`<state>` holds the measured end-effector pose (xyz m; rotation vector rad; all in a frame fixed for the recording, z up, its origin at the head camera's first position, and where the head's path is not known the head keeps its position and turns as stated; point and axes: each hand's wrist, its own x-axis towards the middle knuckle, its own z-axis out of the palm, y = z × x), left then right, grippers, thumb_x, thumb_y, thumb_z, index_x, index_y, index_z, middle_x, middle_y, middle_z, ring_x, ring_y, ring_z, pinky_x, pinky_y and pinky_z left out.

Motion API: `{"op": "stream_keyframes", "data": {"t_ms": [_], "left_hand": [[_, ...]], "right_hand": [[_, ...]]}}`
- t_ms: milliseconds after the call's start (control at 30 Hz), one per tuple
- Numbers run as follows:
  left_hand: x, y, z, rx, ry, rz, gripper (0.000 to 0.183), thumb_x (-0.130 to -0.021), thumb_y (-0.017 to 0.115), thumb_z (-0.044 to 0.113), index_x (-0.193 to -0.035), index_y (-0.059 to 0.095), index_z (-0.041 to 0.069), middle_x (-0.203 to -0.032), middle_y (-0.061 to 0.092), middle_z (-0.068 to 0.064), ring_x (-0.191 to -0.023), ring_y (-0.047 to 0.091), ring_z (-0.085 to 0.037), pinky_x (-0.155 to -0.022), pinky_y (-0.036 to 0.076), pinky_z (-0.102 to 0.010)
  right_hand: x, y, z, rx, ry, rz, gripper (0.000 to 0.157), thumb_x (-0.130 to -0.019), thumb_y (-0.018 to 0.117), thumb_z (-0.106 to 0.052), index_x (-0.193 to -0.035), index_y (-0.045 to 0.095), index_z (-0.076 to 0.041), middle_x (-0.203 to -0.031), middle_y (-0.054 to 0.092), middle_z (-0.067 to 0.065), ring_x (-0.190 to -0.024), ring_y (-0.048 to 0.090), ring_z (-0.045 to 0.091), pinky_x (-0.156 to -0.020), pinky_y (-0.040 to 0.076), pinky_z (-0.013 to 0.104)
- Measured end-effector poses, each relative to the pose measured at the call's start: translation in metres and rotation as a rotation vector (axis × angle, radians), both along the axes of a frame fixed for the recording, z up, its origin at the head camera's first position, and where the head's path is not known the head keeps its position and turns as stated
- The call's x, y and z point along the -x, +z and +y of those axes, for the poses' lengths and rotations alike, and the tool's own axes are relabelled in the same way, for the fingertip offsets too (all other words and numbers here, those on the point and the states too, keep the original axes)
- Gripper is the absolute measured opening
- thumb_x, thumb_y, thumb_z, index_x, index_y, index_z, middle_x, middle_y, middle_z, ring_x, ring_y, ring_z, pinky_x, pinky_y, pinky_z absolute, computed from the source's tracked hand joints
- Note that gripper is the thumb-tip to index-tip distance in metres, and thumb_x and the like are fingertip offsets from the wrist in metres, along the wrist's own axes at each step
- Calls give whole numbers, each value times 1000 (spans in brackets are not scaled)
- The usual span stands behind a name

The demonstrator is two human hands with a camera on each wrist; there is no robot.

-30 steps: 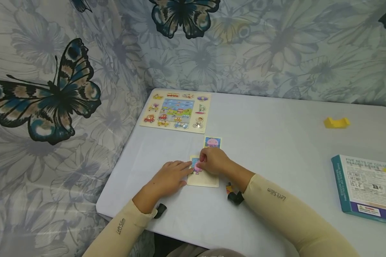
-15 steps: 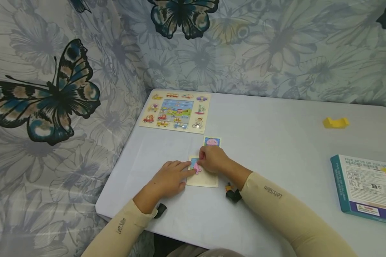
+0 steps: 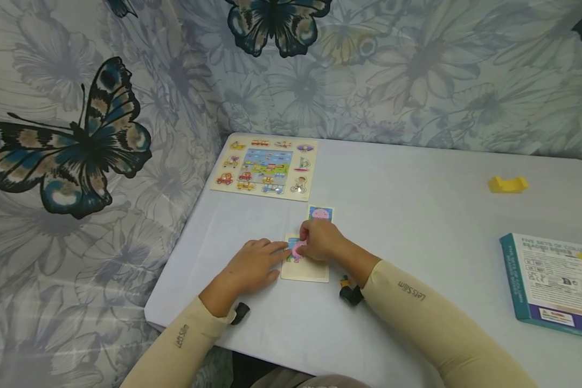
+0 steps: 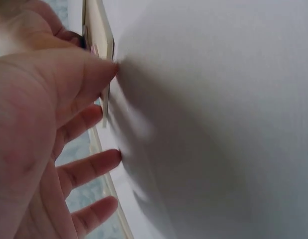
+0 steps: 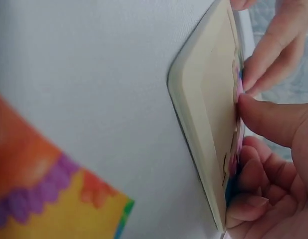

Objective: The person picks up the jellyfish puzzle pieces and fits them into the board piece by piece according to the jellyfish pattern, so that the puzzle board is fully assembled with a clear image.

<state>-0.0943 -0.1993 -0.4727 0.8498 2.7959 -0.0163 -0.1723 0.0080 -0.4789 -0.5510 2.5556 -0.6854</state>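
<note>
A small wooden puzzle board (image 3: pixel 304 274) lies flat on the table between both hands, its upper part filled with blue and pink jigsaw pieces and its lower part bare wood. My right hand (image 3: pixel 324 240) has its thumb on a pink puzzle piece (image 5: pixel 239 99) and its other fingers curled at the board's side; the hand covers the board's upper right corner. The left hand (image 3: pixel 254 264) reaches in with extended fingers. Its foremost fingertips touch the left of the board, while its thumb is at the near edge in the left wrist view.
Just beyond the right hand lies a pink octopus picture (image 3: pixel 320 214). A larger vehicle puzzle board (image 3: pixel 277 193) sits at the back left. An orange and yellow printed piece (image 5: pixel 39 189) lies by the right wrist. Further right are a yellow block (image 3: pixel 508 185) and a boxed set (image 3: pixel 558 280).
The left index finger, which reached further over the pieces half a second ago, has drawn back slightly toward the left edge. The right hand stays nearly in place on the board.
</note>
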Motion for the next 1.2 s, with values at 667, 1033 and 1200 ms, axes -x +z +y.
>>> {"op": "stream_keyframes", "data": {"t_ms": [667, 1033, 1200], "left_hand": [[3, 7, 22, -48, 3, -17, 45, -99, 63, 39, -141, 62, 22, -152, 51, 0, -141, 43, -24, -118, 34, -47], [-4, 7, 24, -60, -20, -76, 46, -100, 62, 34, -145, 60, 22, -159, 47, 2, -146, 43, -23, -120, 35, -46], [-5, 4, 25, -58, -31, -85, 50, -100, 63, 35, -148, 56, 20, -160, 46, 2, -147, 42, -23, -118, 37, -45]], "right_hand": [[-54, 22, 140, -212, 50, 153, 45, -80, 87, -30, -119, 70, -16, -120, 58, 13, -105, 53, 31, -86, 51, 48], [-68, 12, 138, -33, 1, 274, 35, -77, 89, -12, -102, 65, -12, -108, 60, 7, -96, 54, 25, -84, 50, 42], [-57, 17, 124, 49, -37, 175, 14, -90, 78, -12, -97, 67, -15, -85, 62, -4, -80, 55, 15, -74, 51, 31]]}}
